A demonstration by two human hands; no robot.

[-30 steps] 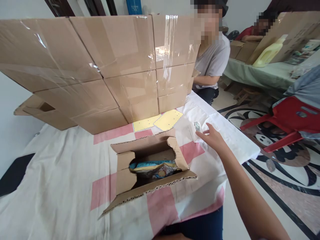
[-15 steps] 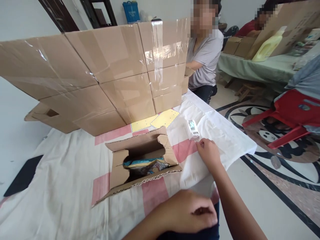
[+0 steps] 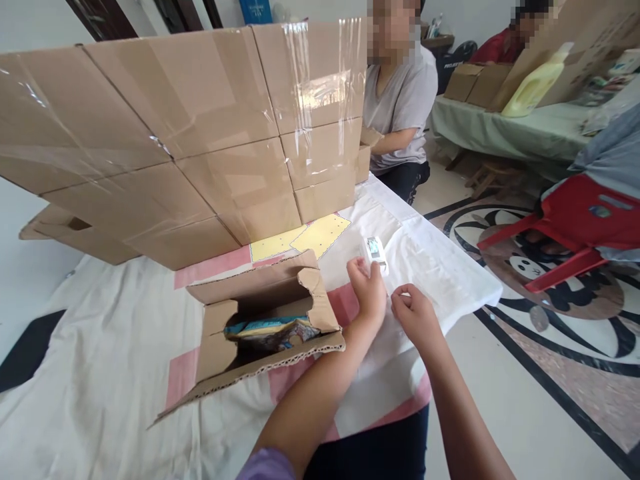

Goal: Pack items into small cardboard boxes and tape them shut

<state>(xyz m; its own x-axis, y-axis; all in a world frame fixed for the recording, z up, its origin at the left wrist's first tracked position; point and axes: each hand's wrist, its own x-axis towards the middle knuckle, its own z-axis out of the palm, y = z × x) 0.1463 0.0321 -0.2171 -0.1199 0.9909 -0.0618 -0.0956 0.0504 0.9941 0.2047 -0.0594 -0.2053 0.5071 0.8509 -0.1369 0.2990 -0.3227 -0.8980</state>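
My left hand (image 3: 369, 288) is beside a small white box-shaped thing (image 3: 376, 255) with a bluish-green panel on top. Its thumb and curled fingers are apart, with nothing visible between them; the thumb is at the white thing's near edge. Just to the right, my right hand (image 3: 414, 310) is closed, fingertips pinched together; what they hold, if anything, is too small to make out. An open cardboard box (image 3: 213, 347) stands left of my hands, its flaps folded out. Inside it lies a blue and yellowish printed packet (image 3: 275, 327).
A tall wall of taped cardboard boxes (image 3: 225, 173) stands along the table's far side. Yellow sheets (image 3: 320, 235) lie at its foot. Across it sits a person in a grey shirt (image 3: 400, 100). A red chair (image 3: 575, 220) and a yellow bottle (image 3: 537, 83) are at right.
My left hand has moved forward from the table's near edge to beside the white thing, and its fingers have parted. My right hand stays closed at nearly the same place. The view has shifted slightly.
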